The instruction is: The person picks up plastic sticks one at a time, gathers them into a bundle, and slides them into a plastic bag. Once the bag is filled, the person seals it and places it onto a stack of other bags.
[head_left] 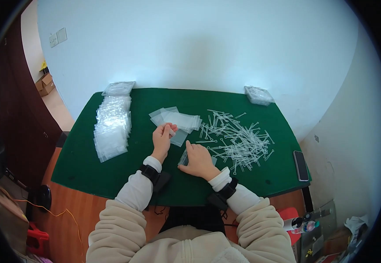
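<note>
My left hand (162,139) is closed in a pinch above the table's middle, at the near edge of a loose fan of clear zip bags (181,120). What its fingertips hold, if anything, is too small to make out. My right hand (198,161) lies low over the table, thumb and forefinger spread apart. Beneath it rests a clear plastic bag (183,158), showing on both sides of the hand. To the right of both hands spreads a heap of thin, pale sticks with a looped end (245,144), several of them near my right fingertips.
Overlapping filled-looking clear bags (111,127) run down the left side of the green table (76,162). Stacked clear packets (259,95) sit at the back right corner. A dark phone (301,166) lies at the right edge. The white wall (190,52) stands behind.
</note>
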### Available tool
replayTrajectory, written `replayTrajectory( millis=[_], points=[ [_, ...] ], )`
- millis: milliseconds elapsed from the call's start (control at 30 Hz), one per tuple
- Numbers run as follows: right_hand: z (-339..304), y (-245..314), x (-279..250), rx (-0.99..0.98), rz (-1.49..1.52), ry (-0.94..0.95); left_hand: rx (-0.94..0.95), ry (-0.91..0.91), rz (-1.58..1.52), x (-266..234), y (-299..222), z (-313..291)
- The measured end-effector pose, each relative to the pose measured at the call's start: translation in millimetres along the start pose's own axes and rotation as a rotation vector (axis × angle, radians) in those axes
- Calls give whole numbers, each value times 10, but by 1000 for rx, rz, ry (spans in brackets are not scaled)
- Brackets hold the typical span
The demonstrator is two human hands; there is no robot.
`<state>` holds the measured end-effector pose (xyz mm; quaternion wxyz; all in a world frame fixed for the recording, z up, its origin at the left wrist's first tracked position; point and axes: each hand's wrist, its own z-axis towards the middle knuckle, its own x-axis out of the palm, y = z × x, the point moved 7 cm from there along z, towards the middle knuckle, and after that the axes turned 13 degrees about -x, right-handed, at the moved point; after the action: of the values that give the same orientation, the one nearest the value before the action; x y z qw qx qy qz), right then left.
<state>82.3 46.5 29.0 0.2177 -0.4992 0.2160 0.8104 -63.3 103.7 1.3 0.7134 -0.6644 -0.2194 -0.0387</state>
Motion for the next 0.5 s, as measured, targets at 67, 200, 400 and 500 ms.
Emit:
replayTrajectory(
  millis=[67,200,400,500],
  points=[
    [-2,43,-12,-22,-5,9,0,17,8,-16,-2,2],
    [-14,-78,-87,88,88,25,-62,45,-28,116,-3,-48],
    [-5,-281,-401,61,87,-425,-168,125,-181,303,33,-184],
    [-17,-259,-435,58,99,-457,-168,114,-161,357,27,-248]
  ],
)
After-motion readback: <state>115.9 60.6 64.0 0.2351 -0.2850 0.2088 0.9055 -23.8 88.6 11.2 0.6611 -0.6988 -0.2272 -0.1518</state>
